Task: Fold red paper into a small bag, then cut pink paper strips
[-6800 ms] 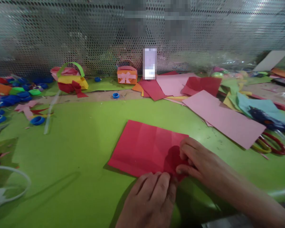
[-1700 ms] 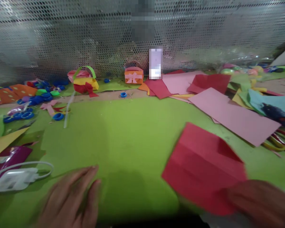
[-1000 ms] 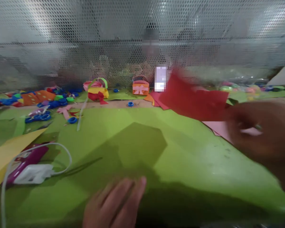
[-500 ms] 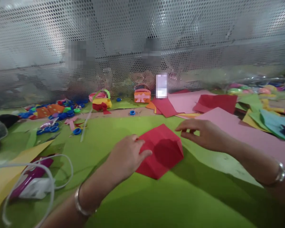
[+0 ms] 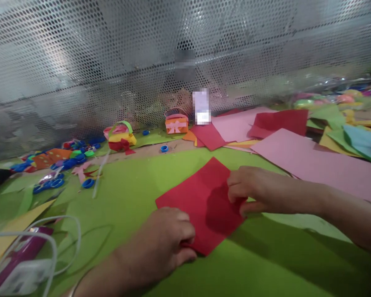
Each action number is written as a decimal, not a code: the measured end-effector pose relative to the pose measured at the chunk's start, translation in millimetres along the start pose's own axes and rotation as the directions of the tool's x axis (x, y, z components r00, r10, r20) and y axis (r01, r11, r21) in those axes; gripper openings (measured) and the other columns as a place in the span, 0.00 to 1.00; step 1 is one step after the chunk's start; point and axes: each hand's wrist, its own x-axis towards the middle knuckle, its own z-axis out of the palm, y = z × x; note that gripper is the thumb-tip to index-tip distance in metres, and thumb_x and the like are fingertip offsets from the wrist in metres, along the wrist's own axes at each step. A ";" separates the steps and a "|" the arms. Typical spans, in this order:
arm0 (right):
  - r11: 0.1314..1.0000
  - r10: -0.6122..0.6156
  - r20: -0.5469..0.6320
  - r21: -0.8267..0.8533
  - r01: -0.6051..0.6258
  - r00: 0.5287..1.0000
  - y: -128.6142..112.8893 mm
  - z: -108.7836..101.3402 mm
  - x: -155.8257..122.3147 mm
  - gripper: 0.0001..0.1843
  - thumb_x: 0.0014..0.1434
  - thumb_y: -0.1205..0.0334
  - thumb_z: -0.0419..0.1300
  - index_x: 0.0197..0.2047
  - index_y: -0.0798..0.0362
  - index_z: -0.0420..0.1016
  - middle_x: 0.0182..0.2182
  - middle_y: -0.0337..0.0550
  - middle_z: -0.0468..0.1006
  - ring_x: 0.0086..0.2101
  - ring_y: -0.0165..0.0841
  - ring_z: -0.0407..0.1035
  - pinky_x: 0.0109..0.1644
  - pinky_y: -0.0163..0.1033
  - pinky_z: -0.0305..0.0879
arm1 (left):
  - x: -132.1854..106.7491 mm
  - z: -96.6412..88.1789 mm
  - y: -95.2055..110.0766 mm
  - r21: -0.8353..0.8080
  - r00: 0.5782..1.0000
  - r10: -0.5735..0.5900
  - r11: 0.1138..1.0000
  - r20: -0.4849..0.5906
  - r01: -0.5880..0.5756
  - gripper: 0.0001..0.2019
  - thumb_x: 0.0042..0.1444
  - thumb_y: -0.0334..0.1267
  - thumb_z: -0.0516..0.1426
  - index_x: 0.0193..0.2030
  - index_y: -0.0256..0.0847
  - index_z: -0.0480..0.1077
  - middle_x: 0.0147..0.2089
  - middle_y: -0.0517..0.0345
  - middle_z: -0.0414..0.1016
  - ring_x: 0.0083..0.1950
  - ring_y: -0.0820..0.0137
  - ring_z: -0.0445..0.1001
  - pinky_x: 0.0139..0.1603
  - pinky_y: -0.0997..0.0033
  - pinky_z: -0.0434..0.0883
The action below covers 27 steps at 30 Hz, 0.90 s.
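Observation:
A red sheet of craft paper point(image 5: 200, 198) with faint creases lies on the green work surface point(image 5: 130, 177) in front of me. My left hand point(image 5: 170, 239) is closed on its near left edge, thumb below and curled fingers above. At the right edge, my right hand point(image 5: 247, 189) pinches the paper between thumb and fingers. The far corner and the left corner of the sheet show uncovered. A shadow falls across its right half.
Small paper baskets, one yellow point(image 5: 122, 138) and one orange point(image 5: 177, 123), stand near the perforated metal panel point(image 5: 136, 53). Blue-handled scissors point(image 5: 51, 183) lie left. A purple tool point(image 5: 21, 251) with a white cord is at lower left. Pink sheets point(image 5: 312, 159) lie right.
My right hand has come down from above the surface onto the paper's right edge. My left hand has moved nearer to me along the sheet, which now lies more spread out.

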 end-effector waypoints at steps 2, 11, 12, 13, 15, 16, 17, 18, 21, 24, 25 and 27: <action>0.999 -0.036 -0.017 -0.002 0.036 0.999 -1.7 2.5 0.4 0.09 0.61 0.65 0.59 0.28 0.53 0.70 0.29 0.39 0.70 0.32 0.32 0.63 0.35 0.38 0.55 | -1.8 -3.5 -4.8 0.092 0.996 -0.007 0.996 -0.092 0.016 0.08 0.59 0.34 0.57 0.29 0.40 0.70 0.33 0.58 0.73 0.36 0.67 0.68 0.34 0.68 0.59; 0.985 0.140 0.021 0.096 -0.141 0.990 -9.7 8.8 -3.3 0.09 0.58 0.70 0.54 0.27 0.53 0.66 0.31 0.40 0.70 0.31 0.32 0.64 0.33 0.36 0.55 | -4.6 -5.9 -22.7 0.148 0.982 -0.158 0.974 -0.106 0.173 0.16 0.54 0.17 0.46 0.29 0.38 0.70 0.34 0.55 0.72 0.38 0.65 0.68 0.37 0.65 0.61; 0.980 0.162 0.033 0.109 -0.164 0.986 -10.5 9.0 -3.8 0.08 0.58 0.69 0.54 0.27 0.52 0.65 0.31 0.40 0.70 0.30 0.32 0.64 0.32 0.36 0.55 | -4.5 -4.4 -22.1 0.126 0.981 -0.163 0.976 -0.107 0.176 0.16 0.52 0.17 0.46 0.29 0.37 0.70 0.35 0.54 0.72 0.39 0.65 0.68 0.38 0.65 0.61; 0.974 0.186 0.040 0.123 -0.189 0.982 -11.1 9.5 -4.0 0.08 0.58 0.68 0.53 0.28 0.52 0.65 0.31 0.40 0.70 0.30 0.33 0.64 0.32 0.37 0.56 | -4.0 -3.1 -21.1 0.099 0.979 -0.170 0.978 -0.116 0.182 0.16 0.51 0.16 0.46 0.30 0.37 0.70 0.36 0.54 0.73 0.40 0.65 0.69 0.39 0.65 0.62; 0.958 0.237 0.045 0.156 -0.241 0.970 -11.6 10.5 -3.8 0.03 0.57 0.67 0.54 0.32 0.51 0.66 0.33 0.41 0.72 0.32 0.34 0.65 0.34 0.38 0.58 | -2.2 -1.6 -18.1 0.044 0.974 -0.186 0.980 -0.129 0.193 0.17 0.53 0.18 0.46 0.35 0.37 0.72 0.38 0.53 0.74 0.41 0.65 0.69 0.41 0.65 0.64; 0.950 0.256 0.051 0.170 -0.261 0.965 -11.8 10.8 -3.3 0.01 0.57 0.67 0.54 0.34 0.51 0.66 0.34 0.41 0.72 0.33 0.35 0.65 0.35 0.39 0.59 | -0.9 -1.6 -16.4 0.026 0.974 -0.187 0.981 -0.128 0.192 0.15 0.57 0.20 0.47 0.38 0.37 0.73 0.39 0.53 0.74 0.42 0.65 0.70 0.42 0.64 0.65; 0.945 0.266 0.062 0.182 -0.273 0.962 -12.2 10.8 -2.8 0.02 0.56 0.67 0.55 0.34 0.51 0.66 0.35 0.41 0.72 0.34 0.35 0.66 0.36 0.39 0.59 | 0.5 -1.9 -14.9 0.016 0.975 -0.188 0.981 -0.120 0.191 0.13 0.61 0.25 0.48 0.40 0.37 0.73 0.40 0.53 0.74 0.42 0.64 0.70 0.43 0.63 0.65; 0.942 0.265 0.075 0.192 -0.275 0.961 -12.9 10.4 -2.1 0.03 0.55 0.67 0.55 0.34 0.51 0.66 0.35 0.41 0.73 0.34 0.35 0.66 0.36 0.39 0.59 | 1.7 -2.5 -13.6 0.016 0.977 -0.189 0.981 -0.102 0.192 0.10 0.63 0.31 0.50 0.41 0.37 0.73 0.41 0.52 0.74 0.42 0.63 0.71 0.43 0.63 0.66; 0.940 0.246 0.097 0.218 -0.262 0.964 -15.4 7.5 -0.1 0.03 0.56 0.68 0.54 0.31 0.51 0.65 0.33 0.39 0.72 0.32 0.33 0.65 0.34 0.37 0.59 | 3.4 -3.7 -12.7 0.017 0.976 -0.210 0.977 -0.051 0.211 0.12 0.63 0.44 0.54 0.39 0.38 0.74 0.40 0.53 0.73 0.41 0.62 0.71 0.42 0.62 0.67; 0.942 0.230 0.098 0.226 -0.247 0.968 -12.8 6.0 1.5 0.03 0.57 0.66 0.55 0.31 0.51 0.68 0.32 0.38 0.74 0.31 0.32 0.66 0.34 0.36 0.60 | 1.9 -0.7 -16.7 -0.062 0.942 -0.312 0.950 -0.122 0.306 0.14 0.62 0.47 0.56 0.45 0.39 0.73 0.45 0.52 0.73 0.46 0.60 0.71 0.47 0.59 0.68; 0.939 0.270 0.066 0.201 -0.278 0.960 -9.3 6.6 1.9 0.04 0.57 0.64 0.55 0.31 0.50 0.70 0.32 0.39 0.74 0.32 0.33 0.67 0.34 0.37 0.60 | 1.1 1.1 -18.9 -0.106 0.918 -0.362 0.931 -0.162 0.349 0.16 0.61 0.47 0.56 0.50 0.39 0.71 0.49 0.50 0.72 0.50 0.59 0.70 0.50 0.58 0.67; 0.900 0.429 -0.084 0.122 -0.417 0.900 1.7 9.8 2.4 0.06 0.57 0.58 0.57 0.34 0.50 0.73 0.34 0.43 0.76 0.34 0.38 0.69 0.36 0.40 0.62 | 0.2 5.0 -23.7 -0.192 0.868 -0.447 0.891 -0.216 0.411 0.23 0.60 0.48 0.57 0.59 0.39 0.65 0.56 0.47 0.68 0.56 0.56 0.67 0.55 0.55 0.66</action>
